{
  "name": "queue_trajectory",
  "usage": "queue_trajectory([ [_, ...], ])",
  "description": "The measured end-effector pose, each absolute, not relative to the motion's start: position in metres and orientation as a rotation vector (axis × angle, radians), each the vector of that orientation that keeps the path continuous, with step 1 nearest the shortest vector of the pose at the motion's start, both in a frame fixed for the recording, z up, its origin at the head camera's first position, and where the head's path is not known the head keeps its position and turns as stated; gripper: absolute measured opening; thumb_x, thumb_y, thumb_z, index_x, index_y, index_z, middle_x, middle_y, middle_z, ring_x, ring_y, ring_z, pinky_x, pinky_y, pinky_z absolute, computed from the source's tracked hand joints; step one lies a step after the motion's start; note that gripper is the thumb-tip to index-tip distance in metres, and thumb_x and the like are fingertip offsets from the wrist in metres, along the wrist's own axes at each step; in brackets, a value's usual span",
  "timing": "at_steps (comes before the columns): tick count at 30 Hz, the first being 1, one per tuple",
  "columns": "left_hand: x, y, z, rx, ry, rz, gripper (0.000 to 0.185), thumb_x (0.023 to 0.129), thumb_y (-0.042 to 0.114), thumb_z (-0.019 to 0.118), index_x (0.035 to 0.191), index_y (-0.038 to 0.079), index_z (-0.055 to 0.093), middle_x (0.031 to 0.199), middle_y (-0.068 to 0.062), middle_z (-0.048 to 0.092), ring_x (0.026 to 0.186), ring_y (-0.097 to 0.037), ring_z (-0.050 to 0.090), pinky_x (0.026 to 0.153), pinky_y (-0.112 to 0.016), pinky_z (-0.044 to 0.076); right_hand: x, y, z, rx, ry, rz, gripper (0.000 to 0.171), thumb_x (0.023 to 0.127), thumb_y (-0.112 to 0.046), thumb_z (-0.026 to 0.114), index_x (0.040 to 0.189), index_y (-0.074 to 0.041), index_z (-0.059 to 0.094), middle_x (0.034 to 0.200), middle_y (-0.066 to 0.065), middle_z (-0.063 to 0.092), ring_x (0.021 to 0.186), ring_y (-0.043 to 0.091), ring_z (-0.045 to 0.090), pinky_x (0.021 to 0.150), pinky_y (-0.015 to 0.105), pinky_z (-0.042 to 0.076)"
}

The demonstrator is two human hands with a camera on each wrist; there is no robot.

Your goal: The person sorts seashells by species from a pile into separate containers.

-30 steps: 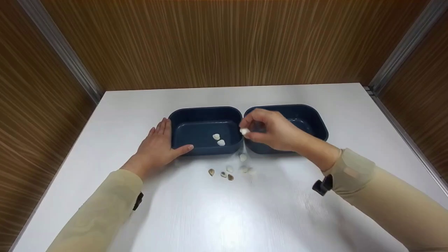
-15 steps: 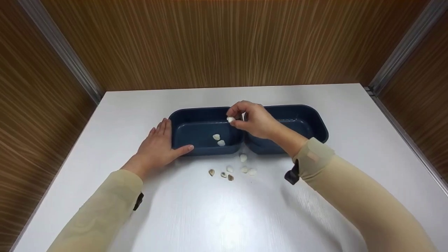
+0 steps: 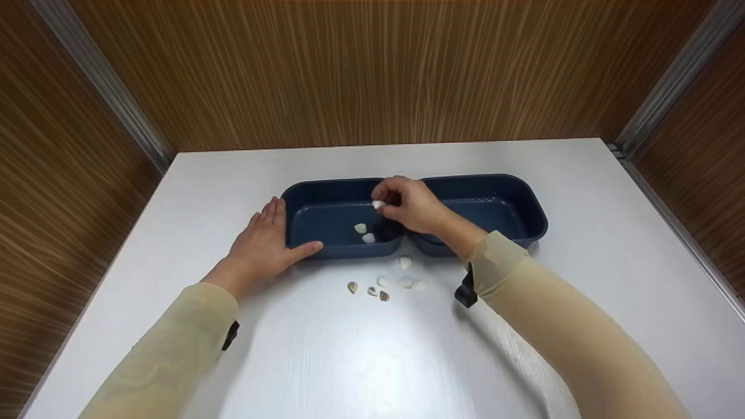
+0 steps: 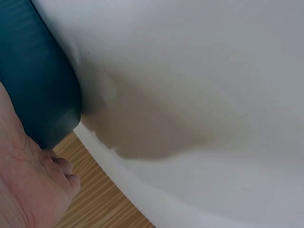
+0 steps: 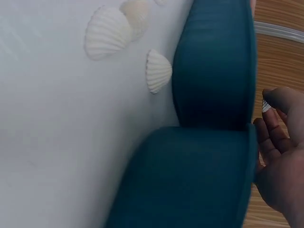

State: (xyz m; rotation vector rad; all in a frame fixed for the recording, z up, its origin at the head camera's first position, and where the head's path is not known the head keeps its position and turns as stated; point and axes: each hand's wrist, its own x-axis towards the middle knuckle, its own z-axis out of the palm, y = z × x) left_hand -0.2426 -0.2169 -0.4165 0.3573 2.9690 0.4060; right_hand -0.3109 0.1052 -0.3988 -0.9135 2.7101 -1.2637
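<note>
My right hand (image 3: 410,203) pinches a white seashell (image 3: 378,204) between thumb and fingertips, over the right part of the left blue bin (image 3: 343,251). In the right wrist view the ribbed edge of that seashell (image 5: 266,106) shows at the fingertips. Two white shells (image 3: 361,228) lie on this bin's floor. My left hand (image 3: 259,244) rests against the bin's left end, fingers straight and thumb over the front rim. The left wrist view shows part of the left hand (image 4: 33,185) by the bin's outer wall (image 4: 42,71).
A second blue bin (image 3: 500,215) stands right beside the first, partly hidden by the right arm. On the white table (image 3: 349,361) in front lie several white shells (image 3: 405,262) and three small brown shells (image 3: 353,287). Wood-grain panels (image 3: 372,75) enclose the back and sides.
My right hand has moved left with the pinched seashell, from the gap between the bins to over the left bin, and dipped slightly. The left hand stays put.
</note>
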Motion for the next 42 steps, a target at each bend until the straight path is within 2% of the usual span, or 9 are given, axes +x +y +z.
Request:
queue_trajectory([
  [5,-0.244,-0.217,-0.418,0.346,2.964,0.395,0.136,0.088,0.094,0.039,0.164,-0.01,-0.003,0.174,-0.029,0.0,0.162,-0.04,0.003,0.13,-0.055,0.005,-0.312,0.103,-0.404,-0.918,2.749,-1.177,0.019,0.095,-0.002,0.076,0.114,-0.003,0.074,0.114,0.012,0.071,0.107,0.027,0.066,0.097,0.042,0.054],
  [14,-0.246,-0.216,-0.418,0.348,2.962,0.395,0.136,0.088,0.095,0.038,0.164,-0.01,-0.003,0.174,-0.029,0.0,0.162,-0.04,0.003,0.13,-0.055,0.005,-0.315,0.101,-0.41,-0.933,2.782,-1.113,0.018,0.094,-0.001,0.077,0.112,-0.001,0.074,0.113,0.012,0.072,0.106,0.027,0.065,0.098,0.043,0.053],
  [23,-0.245,-0.214,-0.418,0.36,2.958,0.39,0.136,0.089,0.095,0.037,0.164,-0.011,-0.003,0.174,-0.029,-0.001,0.162,-0.04,0.002,0.13,-0.055,0.005,-0.314,0.104,-0.409,-0.888,2.775,-1.092,0.023,0.096,-0.004,0.077,0.119,0.001,0.074,0.119,0.016,0.071,0.113,0.036,0.065,0.102,0.045,0.051],
  [27,-0.246,-0.215,-0.418,0.359,2.958,0.395,0.136,0.089,0.094,0.038,0.164,-0.01,-0.003,0.174,-0.029,-0.001,0.162,-0.04,0.003,0.13,-0.054,0.005,-0.311,0.107,-0.403,-0.916,2.782,-1.119,0.022,0.097,-0.005,0.076,0.119,-0.001,0.074,0.118,0.016,0.071,0.111,0.033,0.066,0.1,0.045,0.052],
  [32,-0.245,-0.216,-0.418,0.358,2.954,0.417,0.136,0.088,0.095,0.038,0.164,-0.01,-0.003,0.174,-0.029,-0.001,0.163,-0.04,0.003,0.131,-0.053,0.005,-0.302,0.114,-0.389,-1.007,2.761,-1.196,0.022,0.098,-0.005,0.076,0.118,0.001,0.073,0.116,0.019,0.071,0.11,0.037,0.066,0.096,0.045,0.052],
  [38,-0.246,-0.218,-0.417,0.356,2.944,0.4,0.136,0.088,0.096,0.036,0.165,-0.009,-0.004,0.174,-0.027,-0.003,0.163,-0.039,0.001,0.13,-0.054,0.004,-0.281,0.128,-0.372,-1.088,2.747,-1.231,0.021,0.096,-0.006,0.078,0.116,-0.003,0.075,0.111,0.01,0.072,0.104,0.029,0.066,0.085,0.038,0.053],
  [42,-0.245,-0.218,-0.417,0.358,2.945,0.39,0.136,0.089,0.095,0.037,0.164,-0.01,-0.005,0.174,-0.028,-0.003,0.162,-0.041,0.001,0.13,-0.055,0.004,-0.266,0.14,-0.365,-1.168,2.728,-1.25,0.02,0.095,-0.005,0.08,0.114,-0.004,0.075,0.11,0.007,0.074,0.101,0.025,0.068,0.086,0.038,0.055],
])
